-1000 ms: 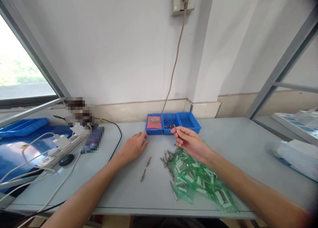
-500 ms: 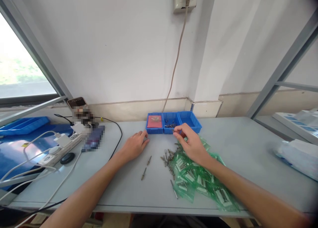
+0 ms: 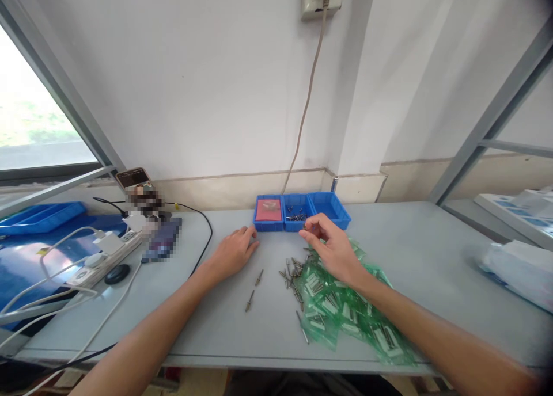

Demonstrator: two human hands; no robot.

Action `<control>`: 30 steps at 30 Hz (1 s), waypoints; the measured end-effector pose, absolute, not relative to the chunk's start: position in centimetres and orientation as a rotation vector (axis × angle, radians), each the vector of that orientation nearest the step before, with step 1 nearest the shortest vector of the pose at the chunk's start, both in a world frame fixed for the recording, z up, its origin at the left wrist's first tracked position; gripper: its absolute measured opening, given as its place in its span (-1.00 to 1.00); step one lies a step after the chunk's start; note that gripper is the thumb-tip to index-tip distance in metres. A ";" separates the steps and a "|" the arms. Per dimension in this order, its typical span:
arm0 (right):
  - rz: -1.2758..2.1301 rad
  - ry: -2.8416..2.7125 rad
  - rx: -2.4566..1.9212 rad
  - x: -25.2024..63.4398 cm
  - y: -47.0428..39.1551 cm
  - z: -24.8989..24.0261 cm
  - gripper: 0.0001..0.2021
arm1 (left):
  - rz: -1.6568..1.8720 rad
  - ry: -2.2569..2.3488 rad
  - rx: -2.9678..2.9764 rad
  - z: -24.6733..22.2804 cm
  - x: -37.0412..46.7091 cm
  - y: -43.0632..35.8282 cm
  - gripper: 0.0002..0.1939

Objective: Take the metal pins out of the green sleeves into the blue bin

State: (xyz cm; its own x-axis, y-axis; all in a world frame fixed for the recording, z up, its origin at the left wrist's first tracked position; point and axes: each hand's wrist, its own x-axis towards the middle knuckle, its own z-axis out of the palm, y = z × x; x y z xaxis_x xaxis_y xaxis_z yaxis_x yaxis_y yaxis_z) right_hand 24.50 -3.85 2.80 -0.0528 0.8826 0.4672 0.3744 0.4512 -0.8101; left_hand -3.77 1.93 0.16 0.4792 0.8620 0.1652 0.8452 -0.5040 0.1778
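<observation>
My right hand (image 3: 330, 246) hovers just in front of the blue bins, thumb and fingers pinched on a small metal piece (image 3: 305, 227) that is mostly hidden by the fingertips. My left hand (image 3: 235, 249) lies on the table with its fingers out, fingertips beside the left bin (image 3: 268, 227). Small metal parts (image 3: 296, 218) lie in the middle bin (image 3: 295, 226). Below the right hand is a pile of bolt-like metal pieces (image 3: 297, 292), partly over green plastic bags (image 3: 354, 312) that hold more of them. Two similar pieces (image 3: 259, 278) lie apart, nearer my left forearm.
The left bin holds a red card (image 3: 268, 213) with a small clear packet; the right bin (image 3: 330, 203) stands beside the middle one. A power strip (image 3: 103, 258) and cables run along the left. A white plastic package (image 3: 518, 272) lies at the right edge.
My right hand has shifted very slightly, still pinching the small metal piece by the middle bin. My left hand and the parts on the table have not moved.
</observation>
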 end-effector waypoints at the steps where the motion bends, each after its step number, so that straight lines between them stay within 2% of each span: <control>1: 0.678 -1.584 -1.116 24.6 -3.6 2.7 -0.77 | 0.353 1.528 2.638 0.2 -3.7 1.9 -0.76; 8: 0.792 -1.444 -1.238 26.2 -1.2 1.4 -0.60 | 0.316 1.548 2.632 0.8 -3.5 1.5 -0.76; 15: 0.765 -1.435 -1.325 26.8 -0.5 0.9 -0.65 | 0.322 1.533 2.639 0.7 -3.7 1.5 -0.75; 20: 0.799 -1.337 -1.220 26.4 -0.6 1.3 -0.72 | 0.335 1.542 2.639 0.4 -3.7 1.7 -0.76; 30: 0.881 -1.263 -1.183 26.0 -0.5 1.3 -0.63 | 0.344 1.531 2.647 0.2 -3.7 1.8 -0.76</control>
State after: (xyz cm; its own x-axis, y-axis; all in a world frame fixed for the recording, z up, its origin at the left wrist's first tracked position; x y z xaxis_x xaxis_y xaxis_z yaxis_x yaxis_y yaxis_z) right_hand 26.03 -0.54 1.33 0.1431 0.9627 0.2297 0.1172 0.2140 -0.9698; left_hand -3.73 1.83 0.21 0.4803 0.8624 0.1601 0.8479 -0.5032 0.1667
